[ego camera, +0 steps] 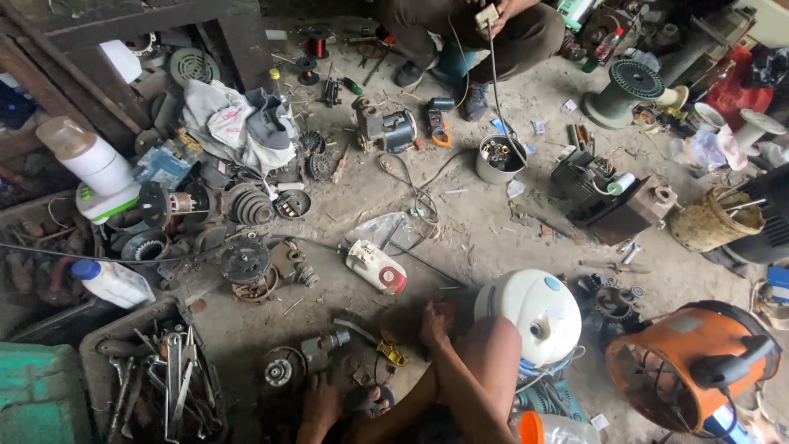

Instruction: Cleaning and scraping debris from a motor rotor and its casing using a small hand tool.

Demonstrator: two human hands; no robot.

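Resting on the dirt floor (493, 247): left hand (322, 409), fingers spread flat beside a small motor part (279, 370); right hand (436, 319), fingers together, touching ground near white round casing (538, 312).

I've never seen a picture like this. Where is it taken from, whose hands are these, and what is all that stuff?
There is no machine here: one camera sits on a person's head and looks down at a workshop floor. Low in the picture, the right hand is down on the dusty floor beside a yellow-handled tool; the left hand lies near a small round motor part. Whether either grips anything is unclear. Around them: a white dome-shaped housing, an orange fan, a tray of wrenches. Opposite sits another person, holding a small box.
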